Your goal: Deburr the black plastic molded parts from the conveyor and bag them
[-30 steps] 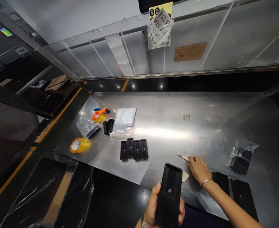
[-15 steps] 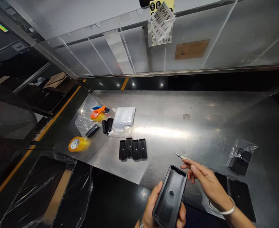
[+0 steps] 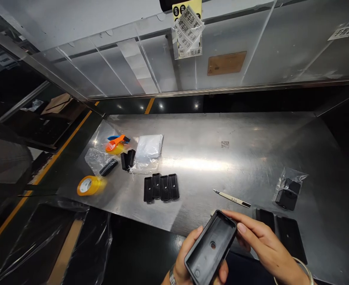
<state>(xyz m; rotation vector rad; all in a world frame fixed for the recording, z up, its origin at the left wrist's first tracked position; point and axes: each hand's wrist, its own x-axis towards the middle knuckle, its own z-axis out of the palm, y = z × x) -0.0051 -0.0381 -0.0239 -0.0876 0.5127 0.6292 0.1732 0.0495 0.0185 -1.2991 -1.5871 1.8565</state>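
Hands: left hand [image 3: 189, 253] clamped round the black tray, thumb on its left edge, fingers curled up on the right; right hand [image 3: 265, 241] with fingertips at the tray's 1 o'clock corner, whether pinching or merely resting cannot be told.
Black tray [image 3: 205, 255]: held tilted over the near edge of the tabletop [image 3: 201, 170], hollow side showing, far end toward 1 o'clock.
Knife [image 3: 234, 198]: loose on the tabletop at 1 o'clock from the tray, blade toward 10.
Change: a second ago the right hand was at the knife; now the knife lies free and that hand has come to the tray.
Meaning: the work seems to be on the tray by hand, with the blade set aside.
Small trays [image 3: 164, 192]: four side by side, between 10 and 11 o'clock.
Clear bag [image 3: 289, 194]: at 2 o'clock, black parts inside.
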